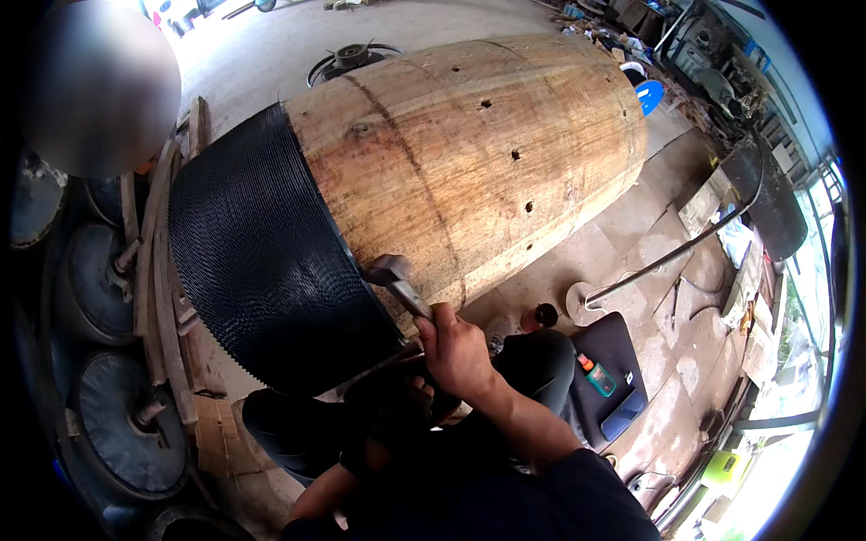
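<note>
Markings: white marking borne by a blue disc (648,96) seen past the far right end of the barrel-shaped wooden body; light label patch seen on a green bottle (597,377) with orange cap, its lettering too small to be read

Surface: wooden body (487,171) laid on its side across the middle, pierced by a row of small dark holes and crossed by a dark line; its left end wrapped by a black ribbed band (257,252)

Tool: hammer (403,287), gripped by the right hand (458,356), fingers clamped around the handle; head placed over the band's right edge, contact not determinable

Left hand (419,393): set low, in shadow below the band's lower right corner; state of its fingers cannot be told

Room: pale floor (248,54), paved with worn slabs toward the right; dark round drums (131,424) and wooden planks (153,270) ranged along the left; wheel (350,58) set down behind the body; long metal rod (667,260) slanted at right; bottle and phone (623,415) placed near the right edge of a dark cushion (603,341); jar (538,317) stood just beyond the cushion's upper left corner
</note>
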{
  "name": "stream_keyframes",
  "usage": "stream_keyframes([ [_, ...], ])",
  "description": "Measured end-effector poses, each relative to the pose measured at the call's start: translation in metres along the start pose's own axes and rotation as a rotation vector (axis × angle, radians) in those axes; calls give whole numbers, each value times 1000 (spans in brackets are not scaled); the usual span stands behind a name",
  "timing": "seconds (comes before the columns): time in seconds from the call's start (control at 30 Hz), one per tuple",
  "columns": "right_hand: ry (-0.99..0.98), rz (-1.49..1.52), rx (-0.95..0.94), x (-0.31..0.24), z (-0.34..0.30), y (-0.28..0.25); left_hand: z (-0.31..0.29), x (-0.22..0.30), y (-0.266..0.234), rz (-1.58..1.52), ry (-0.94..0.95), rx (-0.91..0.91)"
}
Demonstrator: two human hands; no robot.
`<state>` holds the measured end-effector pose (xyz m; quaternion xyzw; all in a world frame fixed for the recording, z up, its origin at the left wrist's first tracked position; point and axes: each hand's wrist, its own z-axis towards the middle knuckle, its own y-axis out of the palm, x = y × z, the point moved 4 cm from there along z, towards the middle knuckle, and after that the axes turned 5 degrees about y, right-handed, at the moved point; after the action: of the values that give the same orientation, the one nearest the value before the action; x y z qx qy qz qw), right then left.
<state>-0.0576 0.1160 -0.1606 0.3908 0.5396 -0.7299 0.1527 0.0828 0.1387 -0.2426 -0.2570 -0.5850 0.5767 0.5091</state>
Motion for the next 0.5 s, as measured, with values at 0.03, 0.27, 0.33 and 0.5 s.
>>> stream_keyframes([
  [0.03,-1,64,72,11,-4,1,4,0,-3,2,47,-13],
  [0.27,-270,322,295,-19,-8,-15,-7,-5,-14,141,-33,109],
  [0.33,-114,318,211,-7,-7,-9,-6,-1,-33,144,-71,87],
  [0.5,-272,199,310,-13,-12,-8,3,-41,-59,381,-121,648],
])
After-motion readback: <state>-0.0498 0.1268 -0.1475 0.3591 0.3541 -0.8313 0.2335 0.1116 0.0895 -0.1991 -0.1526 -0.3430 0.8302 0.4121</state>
